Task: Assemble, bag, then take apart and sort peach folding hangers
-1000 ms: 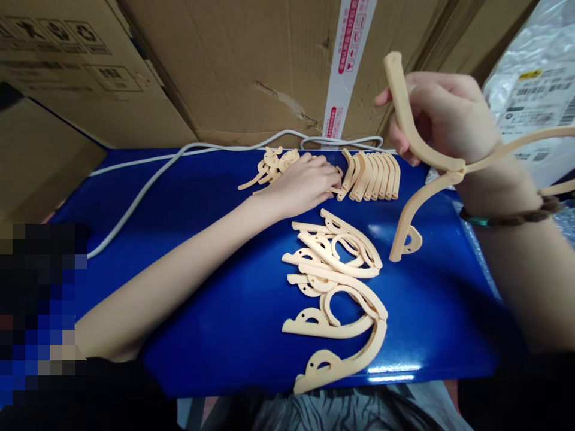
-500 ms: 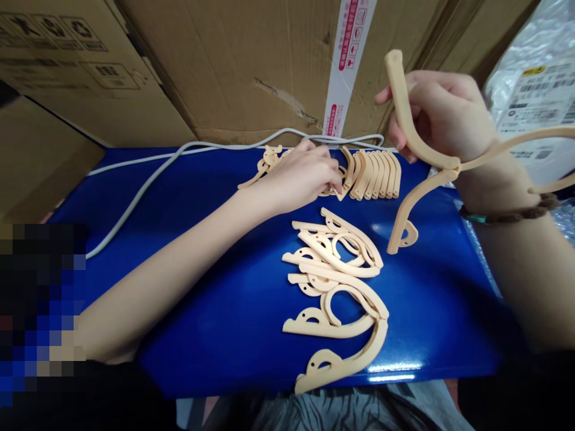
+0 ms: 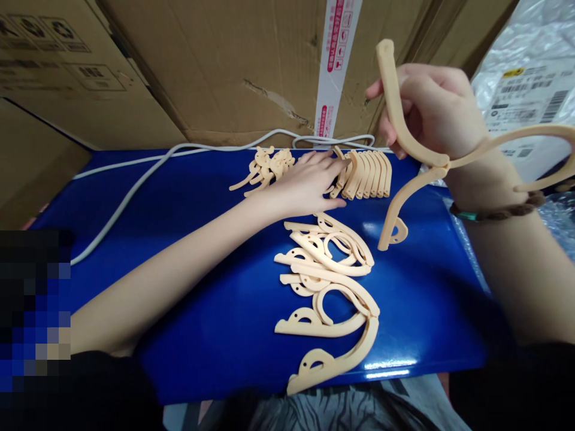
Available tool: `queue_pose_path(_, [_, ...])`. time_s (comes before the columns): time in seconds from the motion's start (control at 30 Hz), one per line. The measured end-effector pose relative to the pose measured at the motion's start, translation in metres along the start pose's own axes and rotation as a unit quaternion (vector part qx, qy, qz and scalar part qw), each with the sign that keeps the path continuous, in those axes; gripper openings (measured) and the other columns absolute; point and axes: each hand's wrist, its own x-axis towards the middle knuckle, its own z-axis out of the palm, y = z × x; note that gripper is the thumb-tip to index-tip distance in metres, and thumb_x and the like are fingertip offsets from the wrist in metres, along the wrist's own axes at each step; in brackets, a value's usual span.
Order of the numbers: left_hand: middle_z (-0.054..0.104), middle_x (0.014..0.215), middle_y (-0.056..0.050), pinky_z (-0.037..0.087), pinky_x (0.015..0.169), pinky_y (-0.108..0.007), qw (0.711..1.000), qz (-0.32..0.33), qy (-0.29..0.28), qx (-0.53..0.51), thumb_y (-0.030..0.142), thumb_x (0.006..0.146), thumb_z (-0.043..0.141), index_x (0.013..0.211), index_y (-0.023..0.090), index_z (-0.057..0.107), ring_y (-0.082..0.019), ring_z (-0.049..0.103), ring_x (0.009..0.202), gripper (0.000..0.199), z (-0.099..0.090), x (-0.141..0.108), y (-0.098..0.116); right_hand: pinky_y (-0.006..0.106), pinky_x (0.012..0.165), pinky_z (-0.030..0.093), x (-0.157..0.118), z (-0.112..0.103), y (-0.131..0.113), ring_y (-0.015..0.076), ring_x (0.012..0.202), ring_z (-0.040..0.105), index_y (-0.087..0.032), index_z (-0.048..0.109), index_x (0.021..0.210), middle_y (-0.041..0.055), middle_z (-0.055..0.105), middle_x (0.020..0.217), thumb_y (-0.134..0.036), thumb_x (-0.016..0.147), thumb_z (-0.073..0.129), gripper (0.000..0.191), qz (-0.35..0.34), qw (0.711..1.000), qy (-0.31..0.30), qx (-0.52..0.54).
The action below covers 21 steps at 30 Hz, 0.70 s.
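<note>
My right hand (image 3: 442,105) is raised at the right, its fingers closed around a beige folding clothes hanger (image 3: 393,108). One curved arm of it points up, another hangs down with a small notched lug, and a hook loop extends right over the wrist. My left hand (image 3: 309,182) lies low over the table's back with fingers spread and thumb apart. Its fingertips reach the left end of a row of curved hanger arms (image 3: 371,173), partly covering pieces there. Left of that hand is a heap of small beige hook pieces (image 3: 265,164).
Several joined folding hangers (image 3: 335,329) lie overlapped on the blue table (image 3: 202,353) in front of me. A white cable (image 3: 135,203) runs along the back and left. Cardboard boxes (image 3: 215,66) stand behind, and a bubble-wrapped parcel (image 3: 530,78) is at the right.
My left hand's curled fingers have straightened and spread, and its thumb now shows apart. The right hand still holds the hanger. The whole view has shifted slightly.
</note>
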Motion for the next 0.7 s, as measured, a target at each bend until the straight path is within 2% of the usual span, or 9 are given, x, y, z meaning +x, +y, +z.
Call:
queue_pose_path(0.03, [0.054, 0.151, -0.023, 0.028, 0.124, -0.051, 1.0, -0.011, -0.025, 0.004, 0.041, 0.089, 0.076, 0.154, 0.007, 0.043, -0.038, 0.038, 0.149, 0.081, 0.001, 0.003, 0.004, 0.023, 0.033, 0.032, 0.0, -0.001, -0.001, 0.0118, 0.036, 0.047, -0.016, 0.069, 0.094, -0.0021, 0.061, 0.053, -0.013, 0.096, 0.043, 0.026, -0.001, 1.0, 0.003, 0.0])
queue_pose_path(0.1, [0.059, 0.144, -0.022, 0.031, 0.121, -0.05, 0.998, -0.029, -0.051, 0.007, 0.036, 0.088, 0.077, 0.151, 0.007, 0.047, -0.038, 0.045, 0.143, 0.076, 0.002, 0.008, 0.01, 0.023, 0.033, 0.032, -0.001, -0.002, -0.004, 0.0115, 0.037, 0.046, -0.017, 0.07, 0.092, -0.0021, 0.061, 0.053, -0.014, 0.096, 0.045, 0.026, -0.001, 1.0, 0.014, 0.0])
queue_pose_path(0.2, [0.063, 0.137, -0.019, 0.038, 0.116, -0.048, 0.998, -0.03, -0.047, 0.003, 0.028, 0.089, 0.074, 0.141, 0.01, 0.057, -0.036, 0.051, 0.136, 0.058, 0.004, 0.013, 0.011, 0.023, 0.034, 0.033, -0.003, -0.002, -0.007, 0.0107, 0.038, 0.046, -0.02, 0.07, 0.09, -0.0024, 0.06, 0.054, -0.016, 0.098, 0.045, 0.026, 0.003, 1.0, 0.018, -0.006])
queue_pose_path(0.3, [0.066, 0.133, -0.017, 0.041, 0.112, -0.048, 0.999, -0.014, -0.041, -0.003, 0.024, 0.089, 0.073, 0.135, 0.011, 0.062, -0.034, 0.054, 0.132, 0.049, 0.007, 0.016, 0.008, 0.023, 0.036, 0.035, -0.004, -0.002, -0.006, 0.0104, 0.041, 0.047, -0.021, 0.071, 0.092, -0.0022, 0.061, 0.055, -0.018, 0.099, 0.045, 0.027, 0.006, 1.0, 0.015, -0.015])
queue_pose_path(0.57, [0.062, 0.143, -0.015, 0.039, 0.116, -0.049, 0.999, 0.006, -0.039, -0.021, 0.029, 0.087, 0.078, 0.143, 0.014, 0.058, -0.035, 0.051, 0.137, 0.061, 0.007, 0.017, -0.002, 0.023, 0.034, 0.032, -0.005, -0.001, -0.01, 0.0112, 0.038, 0.045, -0.018, 0.071, 0.093, -0.0027, 0.061, 0.054, -0.014, 0.097, 0.044, 0.028, -0.009, 1.0, 0.018, -0.001])
queue_pose_path(0.7, [0.062, 0.143, -0.014, 0.041, 0.113, -0.047, 0.999, 0.018, -0.025, -0.014, 0.026, 0.087, 0.076, 0.143, 0.016, 0.057, -0.034, 0.052, 0.135, 0.06, 0.006, 0.011, -0.006, 0.022, 0.035, 0.034, 0.002, -0.009, 0.002, 0.0093, 0.039, 0.049, -0.02, 0.066, 0.08, -0.0015, 0.062, 0.057, -0.012, 0.097, 0.043, 0.03, 0.035, 0.999, 0.025, -0.016])
